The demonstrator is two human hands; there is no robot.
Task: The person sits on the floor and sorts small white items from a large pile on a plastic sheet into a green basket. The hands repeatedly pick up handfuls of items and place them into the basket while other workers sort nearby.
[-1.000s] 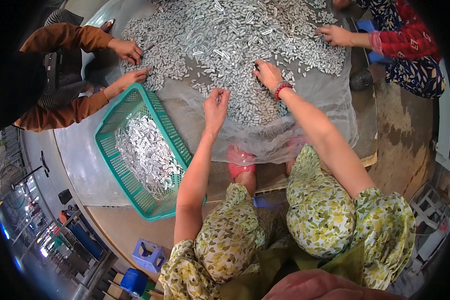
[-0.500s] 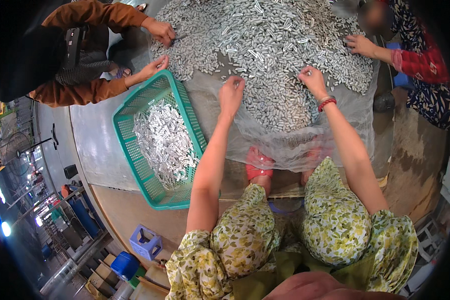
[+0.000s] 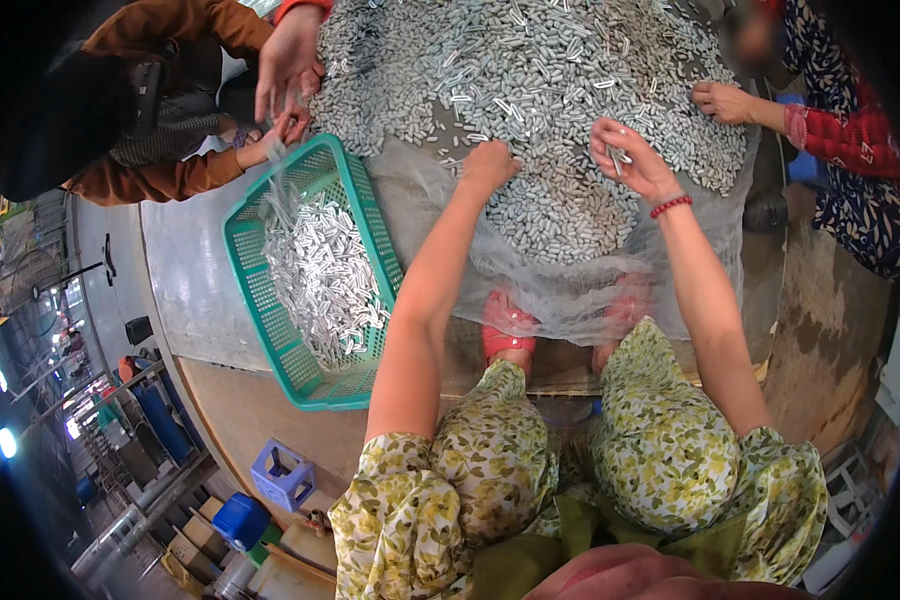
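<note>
A wide heap of small silvery metal pieces [image 3: 560, 215], rounded and elongated, lies on a sheer mesh sheet [image 3: 570, 290] before me. My left hand [image 3: 488, 168] is at the heap's near part, fingers curled down among the pieces; what they pinch is hidden. Farther right, my right hand [image 3: 634, 162], with a red bracelet at the wrist, is raised just over the heap. Its fingers are bent around a few slim silvery metal pieces [image 3: 620, 160]. A green plastic basket [image 3: 390, 250] left of my left forearm contains many brighter slender pieces [image 3: 330, 280].
At upper left, a brown-sleeved person's hand [image 3: 270, 145] and a red-cuffed hand [image 3: 290, 65] meet above the basket's far corner, with blurred pieces below. At right, another person's hand [image 3: 725, 102] touches the heap. A blue plastic stool [image 3: 282, 475] stands at lower left.
My left hand has moved right into the heap. My right hand has turned, showing pieces in its fingers. A red-cuffed hand has come in at upper left, and blurred pieces appear above the basket.
</note>
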